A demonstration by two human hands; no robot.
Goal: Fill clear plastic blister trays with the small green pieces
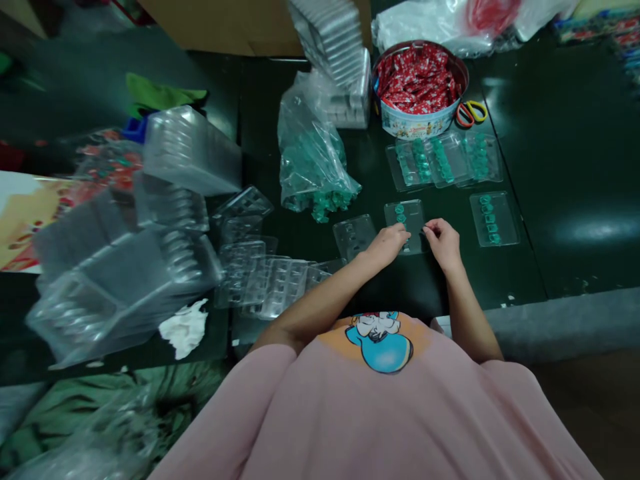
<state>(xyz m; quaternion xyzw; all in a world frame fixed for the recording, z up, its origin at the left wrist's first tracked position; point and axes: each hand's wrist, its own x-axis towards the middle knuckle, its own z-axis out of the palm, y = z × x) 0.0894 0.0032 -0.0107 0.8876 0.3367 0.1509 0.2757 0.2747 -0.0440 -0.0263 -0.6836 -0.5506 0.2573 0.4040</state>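
On the table [575,240], a blister tray [416,217] holding small plastic pieces [400,213] lies between the left hand [389,244] and the right hand [443,244]. Another blister tray lies just left of the left hand; a filled one lies right of the right hand. Beyond the right hand, filled trays [453,157] overlap in a row, with a round tin [417,127] behind them and scissors [471,114] just right of the tin. Beyond and left of the left hand, a plastic bag [307,143] has pieces at its mouth; tray stacks [350,107] stand behind it. Farther left lie loose trays [280,283], then larger tray stacks [187,150], with crumpled tissue [185,329] near the front edge
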